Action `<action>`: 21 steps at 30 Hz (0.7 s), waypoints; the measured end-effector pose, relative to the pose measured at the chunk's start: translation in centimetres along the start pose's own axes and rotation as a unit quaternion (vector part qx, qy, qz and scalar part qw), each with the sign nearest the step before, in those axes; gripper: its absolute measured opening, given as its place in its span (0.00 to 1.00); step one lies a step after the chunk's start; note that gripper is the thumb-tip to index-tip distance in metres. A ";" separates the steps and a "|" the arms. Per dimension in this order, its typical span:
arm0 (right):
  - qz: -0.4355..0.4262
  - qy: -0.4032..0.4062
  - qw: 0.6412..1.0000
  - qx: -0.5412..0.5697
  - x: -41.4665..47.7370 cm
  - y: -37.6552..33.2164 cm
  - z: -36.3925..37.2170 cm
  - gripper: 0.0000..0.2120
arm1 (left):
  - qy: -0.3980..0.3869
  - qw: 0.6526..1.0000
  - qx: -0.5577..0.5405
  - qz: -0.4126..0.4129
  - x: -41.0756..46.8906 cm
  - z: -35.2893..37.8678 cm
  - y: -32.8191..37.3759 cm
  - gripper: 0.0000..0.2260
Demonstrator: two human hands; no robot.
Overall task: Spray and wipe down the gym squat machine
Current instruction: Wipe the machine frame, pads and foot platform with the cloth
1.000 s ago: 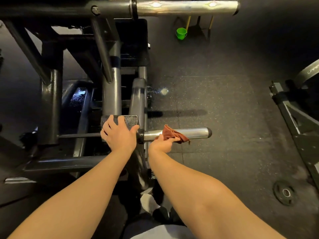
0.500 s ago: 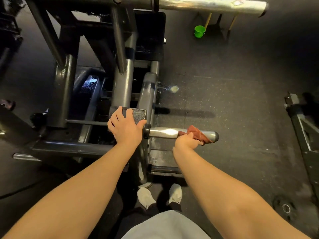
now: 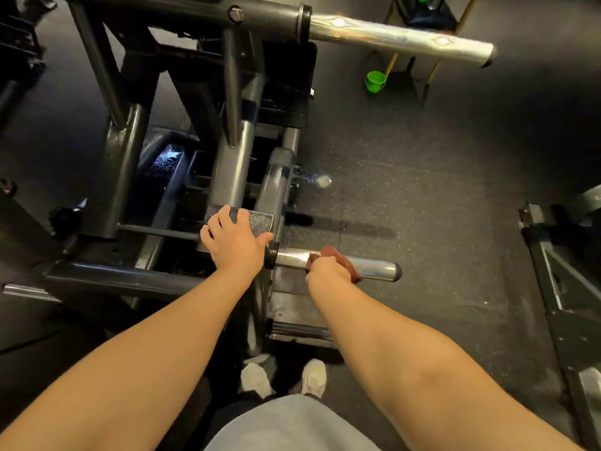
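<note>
1. The gym squat machine, a dark grey steel-tube frame (image 3: 130, 177), stands directly in front of the person, with 2 white shoes (image 3: 257, 379) at its base on the black speckled rubber floor (image 3: 422, 222).
2. The right hand (image 3: 325, 271) is closed around a reddish-brown cloth (image 3: 344, 260) and wraps it about the middle of the lower chrome weight peg (image 3: 377, 270).
3. The left hand (image 3: 235, 247) braces just beside it, fingers curled over a textured grey metal plate (image 3: 261, 222).
4. Further in, droplets glisten on a dark inner rail (image 3: 162, 161), so spraying looks done there and wiping looks still owed.
5. Beyond, the upper chrome sleeve (image 3: 400, 37) shines. Whether it has been wiped cannot be told.
6. Farthest off stands a small green bucket (image 3: 375, 81). No spray bottle shows.
7. The job seems partway done: 1 peg is under the cloth, and most of the frame probably remains.
</note>
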State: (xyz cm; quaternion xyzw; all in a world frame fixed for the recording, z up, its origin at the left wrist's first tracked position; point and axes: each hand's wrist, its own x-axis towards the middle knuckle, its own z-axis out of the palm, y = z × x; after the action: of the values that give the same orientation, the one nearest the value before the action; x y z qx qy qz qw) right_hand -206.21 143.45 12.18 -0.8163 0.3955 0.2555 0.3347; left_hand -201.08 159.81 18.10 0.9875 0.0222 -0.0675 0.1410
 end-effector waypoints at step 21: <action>-0.344 0.006 0.931 -0.122 3.0 -1.2 -0.4 0.15 | -0.029 0.998 0.049 0.040 -0.6 -0.3 -1.2 0.28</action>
State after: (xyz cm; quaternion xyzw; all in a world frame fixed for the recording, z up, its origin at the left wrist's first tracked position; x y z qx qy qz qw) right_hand -203.53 142.33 10.80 -0.9381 0.0585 0.1665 0.2981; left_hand -201.68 161.04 18.13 0.9909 -0.0243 -0.0916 0.0957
